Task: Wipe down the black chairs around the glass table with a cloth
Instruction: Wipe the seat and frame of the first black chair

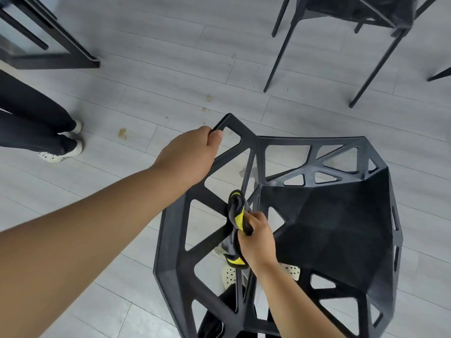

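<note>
A black chair (336, 215) with an angular, cut-out frame fills the lower right, seen from above. My left hand (190, 157) grips the top corner of its open-work backrest. My right hand (258, 237) is closed around a bunched grey and yellow cloth (238, 220), pressing it against a strut of the backrest near where it meets the seat. Part of the cloth hangs below my fist.
A second black chair (353, 18) stands at the top right on thin legs. The black frame of the glass table (56, 45) is at the top left. Another person's legs and white shoes (61, 147) stand at the left. My own white shoes (229, 274) show through the backrest. Small stains mark the grey floor.
</note>
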